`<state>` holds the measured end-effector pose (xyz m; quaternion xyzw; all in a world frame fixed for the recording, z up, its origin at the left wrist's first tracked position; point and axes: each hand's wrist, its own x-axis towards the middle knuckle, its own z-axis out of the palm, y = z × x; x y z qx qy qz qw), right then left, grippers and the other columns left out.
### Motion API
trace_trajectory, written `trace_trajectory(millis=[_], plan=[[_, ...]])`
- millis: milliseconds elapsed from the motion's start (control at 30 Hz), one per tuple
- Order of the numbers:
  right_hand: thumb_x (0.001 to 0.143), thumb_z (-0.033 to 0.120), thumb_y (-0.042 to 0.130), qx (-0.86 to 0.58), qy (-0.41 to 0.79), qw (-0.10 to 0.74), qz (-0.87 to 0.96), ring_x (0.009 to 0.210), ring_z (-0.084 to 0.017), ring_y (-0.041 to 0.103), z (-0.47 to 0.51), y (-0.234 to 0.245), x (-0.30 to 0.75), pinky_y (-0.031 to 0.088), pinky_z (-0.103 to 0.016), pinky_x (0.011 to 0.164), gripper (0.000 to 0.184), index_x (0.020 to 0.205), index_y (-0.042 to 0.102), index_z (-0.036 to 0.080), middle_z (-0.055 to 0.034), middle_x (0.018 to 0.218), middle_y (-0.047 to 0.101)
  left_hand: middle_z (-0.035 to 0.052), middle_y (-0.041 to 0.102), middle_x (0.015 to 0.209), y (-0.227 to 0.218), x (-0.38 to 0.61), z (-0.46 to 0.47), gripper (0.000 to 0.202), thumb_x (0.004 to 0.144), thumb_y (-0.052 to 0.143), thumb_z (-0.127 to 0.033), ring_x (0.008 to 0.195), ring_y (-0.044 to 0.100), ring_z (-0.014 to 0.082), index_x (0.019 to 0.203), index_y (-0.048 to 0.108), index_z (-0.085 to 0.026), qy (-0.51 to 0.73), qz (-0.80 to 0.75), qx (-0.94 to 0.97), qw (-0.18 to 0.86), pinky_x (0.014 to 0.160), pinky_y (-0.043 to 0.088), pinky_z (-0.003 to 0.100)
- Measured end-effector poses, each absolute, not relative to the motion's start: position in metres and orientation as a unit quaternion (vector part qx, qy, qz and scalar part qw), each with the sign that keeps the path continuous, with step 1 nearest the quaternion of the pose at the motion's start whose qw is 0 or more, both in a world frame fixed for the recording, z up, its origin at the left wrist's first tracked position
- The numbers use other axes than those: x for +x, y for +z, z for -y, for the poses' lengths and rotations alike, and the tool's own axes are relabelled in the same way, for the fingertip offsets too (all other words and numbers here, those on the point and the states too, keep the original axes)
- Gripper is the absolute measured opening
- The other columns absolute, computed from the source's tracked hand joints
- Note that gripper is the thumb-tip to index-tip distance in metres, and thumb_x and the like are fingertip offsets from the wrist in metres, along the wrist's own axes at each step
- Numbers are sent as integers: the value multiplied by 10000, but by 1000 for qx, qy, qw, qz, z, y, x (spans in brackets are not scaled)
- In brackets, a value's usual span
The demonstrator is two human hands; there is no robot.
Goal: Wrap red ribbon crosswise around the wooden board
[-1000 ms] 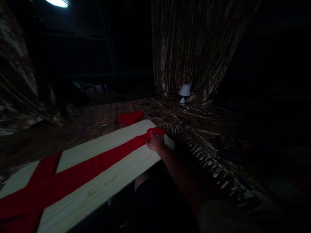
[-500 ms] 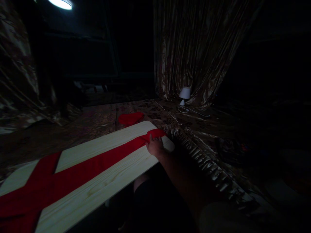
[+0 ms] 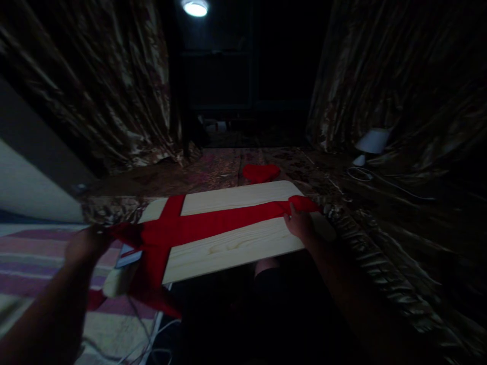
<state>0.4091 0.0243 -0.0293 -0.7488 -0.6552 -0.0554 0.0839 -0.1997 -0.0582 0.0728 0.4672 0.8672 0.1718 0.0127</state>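
A pale wooden board [image 3: 236, 243] lies across my lap in a dark room. A long red cloth strip [image 3: 220, 223] runs along it, crossed by a second red strip [image 3: 169, 213] near the left end. My right hand [image 3: 299, 223] rests on the right end of the long strip, fingers curled over the cloth. At the left end, my left hand [image 3: 87, 246] is blurred and seems closed on the bunched red cloth. Beyond the board, another red cloth piece [image 3: 261, 172] lies on the patterned cover.
Shiny patterned curtains [image 3: 380, 76] hang on both sides. A small white lamp [image 3: 371, 144] with its cable stands at the right. A striped rug [image 3: 30, 253] and loose white cables [image 3: 152, 334] are at the lower left. A ceiling light [image 3: 195, 7] glows above.
The view has swung left, bringing the board's left end, the crossing strip and my left hand into sight. My right hand stays on the strip's right end.
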Motion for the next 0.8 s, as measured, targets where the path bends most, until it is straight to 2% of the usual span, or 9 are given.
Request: trace_trajectory(millis=[33, 100, 200, 333, 467, 600, 700, 800], plan=[[1007, 446, 391, -747, -66, 83, 656, 1126, -356, 634, -26, -32, 410, 407, -461, 997, 691, 1570, 308, 54, -263, 1181, 685, 171, 712, 1055, 69, -212, 64, 542, 821, 688, -561, 1005, 652, 327, 1121, 682, -109, 120, -877, 465, 20, 801, 477, 371], [1008, 446, 391, -739, -79, 80, 664, 1080, -363, 653, -30, -36, 412, 430, -469, 969, 680, 1562, 331, 56, -267, 1146, 693, 195, 695, 1145, 61, -228, 70, 645, 857, 582, -616, 1003, 649, 316, 1267, 630, -121, 63, -872, 486, 8, 756, 436, 334], [1017, 452, 372, -729, -98, 87, 672, 1024, -373, 668, -34, -43, 416, 445, -487, 935, 673, 1561, 341, 57, -274, 1104, 700, 186, 673, 1213, 50, -237, 69, 576, 928, 469, -546, 986, 642, 281, 1330, 606, -157, 13, -848, 530, -4, 740, 393, 322], [1015, 458, 364, -729, -117, 97, 667, 1010, -367, 676, -33, -45, 416, 454, -475, 921, 671, 1569, 337, 81, -268, 1128, 697, 136, 694, 1162, 44, -236, 71, 539, 903, 510, -531, 945, 634, 251, 1303, 632, -190, -29, -826, 563, 2, 736, 378, 308], [1006, 444, 364, -733, -109, 87, 666, 1013, -355, 682, -30, -40, 413, 459, -468, 925, 695, 1589, 280, 76, -255, 1117, 705, 129, 705, 1106, 45, -241, 77, 670, 790, 626, -589, 892, 644, 267, 1323, 613, -184, 45, -866, 497, -12, 730, 401, 323], [990, 435, 377, -753, -83, 74, 649, 1038, -355, 676, -29, -34, 411, 462, -458, 927, 706, 1589, 286, 72, -260, 1117, 704, 145, 700, 1132, 46, -258, 82, 675, 795, 624, -527, 935, 645, 291, 1349, 601, -142, 170, -900, 400, -47, 726, 409, 335], [991, 433, 365, -748, -83, 73, 654, 1051, -356, 671, -30, -33, 412, 461, -460, 921, 685, 1583, 316, 93, -254, 1127, 703, 131, 702, 1140, 47, -270, 83, 690, 747, 671, -494, 978, 638, 290, 1337, 612, -142, 223, -905, 359, -50, 737, 416, 337], [994, 427, 355, -748, -81, 77, 654, 1062, -356, 665, -32, -34, 414, 459, -457, 919, 651, 1550, 386, 89, -248, 1133, 702, 95, 726, 896, 51, -270, 86, 605, 729, 703, -435, 877, 657, 267, 1228, 660, -96, 299, -897, 326, -5, 714, 446, 331]])
